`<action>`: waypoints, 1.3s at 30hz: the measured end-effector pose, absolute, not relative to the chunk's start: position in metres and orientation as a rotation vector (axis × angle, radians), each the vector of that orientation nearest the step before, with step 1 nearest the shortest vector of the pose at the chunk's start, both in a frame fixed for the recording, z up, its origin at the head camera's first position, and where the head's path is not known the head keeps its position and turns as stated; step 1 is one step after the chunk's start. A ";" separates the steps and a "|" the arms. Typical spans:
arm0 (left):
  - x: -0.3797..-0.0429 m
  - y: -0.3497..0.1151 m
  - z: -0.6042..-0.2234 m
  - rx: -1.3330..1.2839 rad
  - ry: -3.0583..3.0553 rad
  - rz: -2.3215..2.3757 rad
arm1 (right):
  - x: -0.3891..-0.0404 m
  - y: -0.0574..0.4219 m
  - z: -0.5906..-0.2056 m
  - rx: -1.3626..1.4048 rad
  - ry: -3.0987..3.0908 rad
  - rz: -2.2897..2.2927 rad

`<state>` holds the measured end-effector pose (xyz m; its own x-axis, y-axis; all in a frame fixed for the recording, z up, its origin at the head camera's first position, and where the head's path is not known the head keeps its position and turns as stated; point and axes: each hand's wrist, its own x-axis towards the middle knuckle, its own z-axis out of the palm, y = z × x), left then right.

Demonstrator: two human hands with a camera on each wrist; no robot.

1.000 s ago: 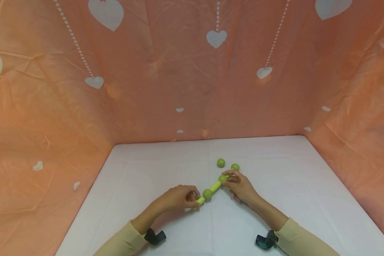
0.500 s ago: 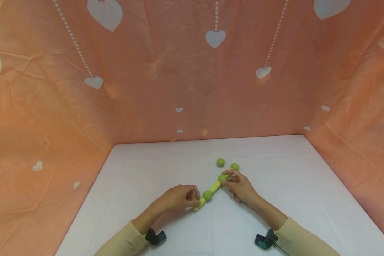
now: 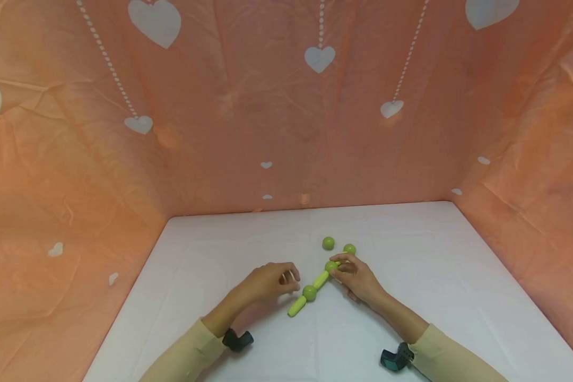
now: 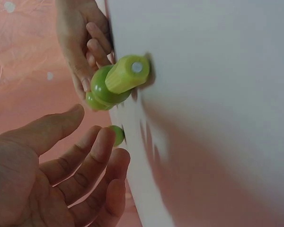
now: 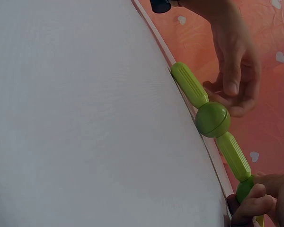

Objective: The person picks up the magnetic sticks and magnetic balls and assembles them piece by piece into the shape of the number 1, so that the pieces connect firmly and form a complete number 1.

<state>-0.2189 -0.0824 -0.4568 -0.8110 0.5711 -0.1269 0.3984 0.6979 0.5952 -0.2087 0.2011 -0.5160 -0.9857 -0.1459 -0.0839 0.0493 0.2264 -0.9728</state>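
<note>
A chain of green balls and ribbed yellow-green rods runs diagonally over the white table. Its near end is a rod [image 3: 296, 306] with a silvery dot on the end face, seen in the left wrist view. That rod meets a ball [image 3: 309, 293], and a second rod [image 3: 321, 280] links on to another ball [image 3: 331, 266]. My right hand [image 3: 360, 281] pinches this last ball between thumb and fingers, partly covering the chain beyond it, where a far ball [image 3: 349, 249] shows. My left hand [image 3: 272, 281] hovers beside the near rod, fingers loosely bent, holding nothing.
A loose green ball [image 3: 328, 243] lies behind the chain, left of its far end. The white table [image 3: 219, 239] is enclosed by orange cloth walls [image 3: 286, 132] with white hearts. Dark wrist cameras sit below both sleeves.
My left hand has let go of the near rod and drawn up and away from it, leaving the rod fully visible. The right hand keeps its hold on the ball.
</note>
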 end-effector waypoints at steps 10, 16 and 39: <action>-0.238 -0.072 -0.452 0.784 2.659 0.794 | -0.208 0.202 -0.516 -0.104 2.323 -1.860; -0.253 -0.067 -0.451 0.823 2.655 0.821 | -0.208 0.201 -0.517 -0.094 2.338 -1.843; -0.297 -0.042 -0.449 0.916 2.691 0.805 | -0.208 0.202 -0.518 -0.123 2.319 -1.867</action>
<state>-0.2967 -0.0419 -0.4494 -0.7922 0.6103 -0.0020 0.5089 0.6624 0.5498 -0.2082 0.2020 -0.5175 -0.9835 -0.1649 -0.0742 0.0373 0.2164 -0.9756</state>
